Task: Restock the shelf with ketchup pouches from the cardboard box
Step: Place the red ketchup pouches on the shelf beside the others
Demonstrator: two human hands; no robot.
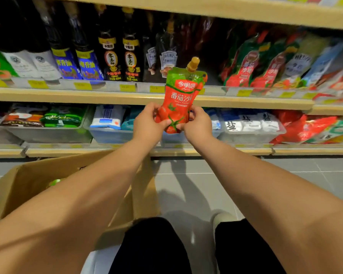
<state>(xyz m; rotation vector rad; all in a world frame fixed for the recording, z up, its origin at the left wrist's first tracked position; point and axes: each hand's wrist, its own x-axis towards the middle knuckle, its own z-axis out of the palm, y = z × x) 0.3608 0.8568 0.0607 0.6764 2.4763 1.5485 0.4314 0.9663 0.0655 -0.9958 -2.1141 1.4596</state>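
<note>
Left hand point(148, 123), right hand point(196, 126) grip ketchup pouch point(179, 96) upright, cap point(193, 64) up.

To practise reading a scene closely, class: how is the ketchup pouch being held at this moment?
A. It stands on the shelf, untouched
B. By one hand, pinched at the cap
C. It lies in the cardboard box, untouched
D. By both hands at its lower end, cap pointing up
D: the left hand and right hand both grip the bottom of the ketchup pouch, which is upright in front of the shelves with its cap on top.
</note>
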